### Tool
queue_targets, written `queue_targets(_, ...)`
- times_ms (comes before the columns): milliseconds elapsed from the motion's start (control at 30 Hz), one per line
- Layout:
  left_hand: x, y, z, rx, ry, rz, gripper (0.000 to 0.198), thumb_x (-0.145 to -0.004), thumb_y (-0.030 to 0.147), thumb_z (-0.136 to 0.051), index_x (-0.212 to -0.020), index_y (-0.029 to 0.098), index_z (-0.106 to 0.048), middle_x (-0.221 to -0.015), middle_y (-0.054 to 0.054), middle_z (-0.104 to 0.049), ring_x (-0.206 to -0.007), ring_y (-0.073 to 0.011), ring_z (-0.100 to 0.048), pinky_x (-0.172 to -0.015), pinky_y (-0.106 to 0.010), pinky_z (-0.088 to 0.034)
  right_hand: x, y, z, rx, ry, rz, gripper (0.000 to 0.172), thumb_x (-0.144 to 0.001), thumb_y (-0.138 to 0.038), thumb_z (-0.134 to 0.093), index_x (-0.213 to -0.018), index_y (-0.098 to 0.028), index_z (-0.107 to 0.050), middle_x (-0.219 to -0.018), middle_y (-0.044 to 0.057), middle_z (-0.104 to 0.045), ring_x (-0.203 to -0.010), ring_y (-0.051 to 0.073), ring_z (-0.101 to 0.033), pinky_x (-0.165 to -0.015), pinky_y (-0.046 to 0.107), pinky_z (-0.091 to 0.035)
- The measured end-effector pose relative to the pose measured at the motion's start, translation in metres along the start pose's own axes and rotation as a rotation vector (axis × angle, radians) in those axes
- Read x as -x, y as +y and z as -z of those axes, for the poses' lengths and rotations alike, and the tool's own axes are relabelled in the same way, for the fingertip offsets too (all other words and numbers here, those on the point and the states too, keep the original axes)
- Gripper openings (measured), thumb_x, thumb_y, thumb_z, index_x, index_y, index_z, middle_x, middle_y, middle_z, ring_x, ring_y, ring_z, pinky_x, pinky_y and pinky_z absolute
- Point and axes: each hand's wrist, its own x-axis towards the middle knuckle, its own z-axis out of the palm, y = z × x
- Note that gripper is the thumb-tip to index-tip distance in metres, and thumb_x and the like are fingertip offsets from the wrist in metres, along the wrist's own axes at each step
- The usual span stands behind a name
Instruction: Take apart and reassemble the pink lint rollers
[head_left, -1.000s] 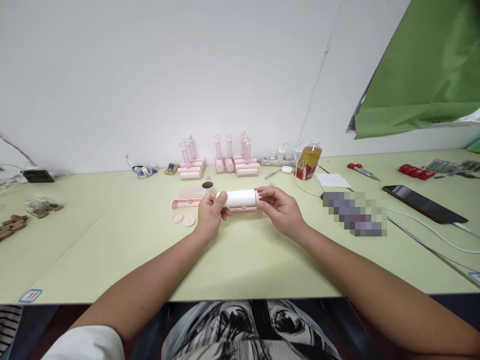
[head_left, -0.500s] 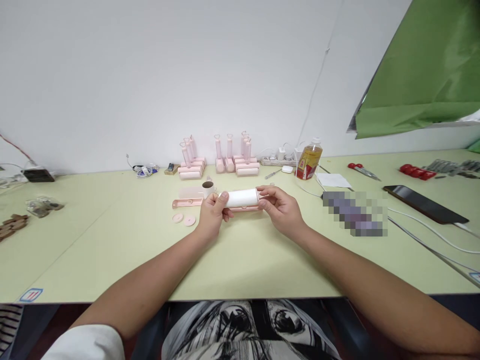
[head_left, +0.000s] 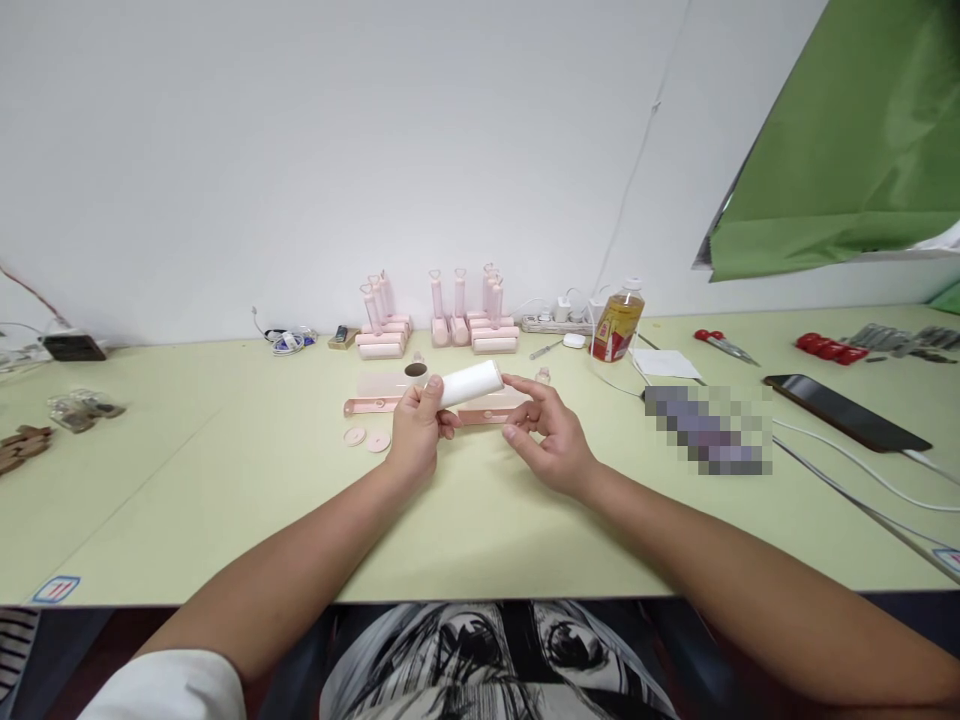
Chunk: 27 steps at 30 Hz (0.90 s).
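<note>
My left hand (head_left: 417,425) is closed around one end of a white lint roller refill (head_left: 472,383), which it holds above the table, tilted up to the right. My right hand (head_left: 551,430) is open at the other end, its index fingertip close to or touching the rim. Behind and below the roll lies a pink lint roller case part (head_left: 487,412). A second pink case part (head_left: 375,404) rests left of my left hand, near two round pink caps (head_left: 379,441). An upright white cylinder with a brown inside (head_left: 416,372) stands behind my left hand.
Several pink lint rollers (head_left: 382,345) stand along the wall. To the right are a drink bottle (head_left: 618,322), a power strip (head_left: 559,326), a phone (head_left: 846,412) with a cable and red-handled pliers (head_left: 726,346). Wooden pieces (head_left: 24,448) lie far left.
The refill's right end has tilted upward. My right hand has loosened from that end, its fingers spreading and moving slightly lower, while my left hand keeps its grip.
</note>
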Motion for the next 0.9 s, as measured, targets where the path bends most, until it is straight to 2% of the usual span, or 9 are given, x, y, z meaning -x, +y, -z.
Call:
queue_targets(200,0.001,0.000,0.001,-0.005,-0.252,0.181,0.046,-0.069,0.051,-0.075,-0.079,0.018,-0.045,-0.074,-0.004,-0.067,-0.051,-0.0139,-0.064,-0.039,-0.020,-0.043,-0.003,0.007,0.005,-0.053,0.091,-0.103,0.056,-0.088,-0.036,-0.061,-0.139,-0.028,-0.039,-0.091,0.004,-0.062,-0.078,0.019,-0.064,-0.067,0.034,-0.055)
queue_targets(300,0.005,-0.001,0.003,-0.108,-0.381,0.155,0.049,-0.068,0.046,-0.079,-0.081,0.020,-0.040,-0.067,-0.002,-0.066,-0.054,-0.0179,-0.067,-0.042,-0.021,-0.045,-0.006,0.010,0.007,-0.136,0.110,-0.137,0.052,-0.087,-0.039,-0.062,-0.134,-0.028,-0.042,-0.112,0.007,-0.060,-0.076,0.016,-0.063,-0.066,0.033,-0.056)
queue_targets(400,0.014,0.000,0.004,-0.213,-0.577,0.155,0.066,-0.066,0.038,-0.082,-0.114,0.021,-0.040,-0.079,-0.003,-0.068,-0.059,-0.0184,-0.067,-0.048,-0.024,-0.048,-0.007,0.009,0.007,-0.236,0.045,-0.120,0.044,-0.087,-0.039,-0.063,-0.125,-0.028,-0.046,-0.135,0.010,-0.050,-0.074,0.013,-0.062,-0.065,0.032,-0.056)
queue_targets(500,0.023,-0.001,0.003,-0.233,-0.676,0.122,0.106,-0.065,0.028,-0.084,-0.145,0.032,-0.014,-0.111,-0.009,-0.065,-0.080,-0.0186,-0.068,-0.062,-0.027,-0.052,-0.006,0.006,0.008,-0.267,-0.103,-0.119,0.042,-0.088,-0.038,-0.061,-0.126,-0.026,-0.046,-0.133,0.011,-0.055,-0.073,0.013,-0.060,-0.066,0.032,-0.056)
queue_targets(600,0.024,-0.001,0.003,-0.294,-0.649,0.081,0.113,-0.065,0.027,-0.083,-0.150,0.036,-0.008,-0.123,-0.012,-0.057,-0.085,-0.0172,-0.066,-0.065,-0.025,-0.052,-0.007,0.004,0.011,-0.179,-0.144,-0.103,0.042,-0.089,-0.036,-0.059,-0.128,-0.025,-0.047,-0.132,0.012,-0.057,-0.074,0.013,-0.061,-0.067,0.031,-0.054)
queue_targets(667,0.021,0.000,0.004,-0.353,-0.586,0.057,0.109,-0.065,0.029,-0.082,-0.149,0.035,-0.012,-0.118,-0.011,-0.058,-0.075,-0.0143,-0.065,-0.059,-0.023,-0.050,-0.011,0.004,0.017,-0.030,-0.043,-0.113,0.038,-0.089,-0.034,-0.057,-0.125,-0.023,-0.050,-0.126,0.011,-0.060,-0.070,0.013,-0.060,-0.063,0.030,-0.051)
queue_targets(733,0.015,0.002,0.005,-0.392,-0.495,0.019,0.108,-0.065,0.032,-0.082,-0.148,0.035,-0.013,-0.114,-0.009,-0.060,-0.067,-0.0127,-0.063,-0.052,-0.021,-0.048,-0.016,0.004,0.023,0.203,0.014,-0.182,0.031,-0.089,-0.032,-0.054,-0.118,-0.020,-0.055,-0.105,0.008,-0.068,-0.064,0.014,-0.058,-0.060,0.029,-0.046)
queue_targets(800,0.010,0.005,0.006,-0.411,-0.407,-0.021,0.107,-0.066,0.034,-0.081,-0.149,0.035,-0.012,-0.113,-0.009,-0.060,-0.065,-0.0127,-0.064,-0.049,-0.020,-0.047,-0.020,0.006,0.029,0.453,-0.073,-0.287,0.026,-0.088,-0.029,-0.052,-0.110,-0.019,-0.061,-0.081,0.004,-0.069,-0.062,0.015,-0.057,-0.061,0.028,-0.042)
queue_targets(900,0.004,0.006,0.007,-0.417,-0.301,-0.078,0.106,-0.066,0.035,-0.080,-0.149,0.034,-0.014,-0.113,-0.009,-0.061,-0.064,-0.0125,-0.065,-0.051,-0.021,-0.049,-0.022,0.010,0.031,0.712,-0.297,-0.379,0.025,-0.087,-0.028,-0.051,-0.106,-0.021,-0.067,-0.077,0.004,-0.070,-0.069,0.019,-0.060,-0.060,0.028,-0.037)
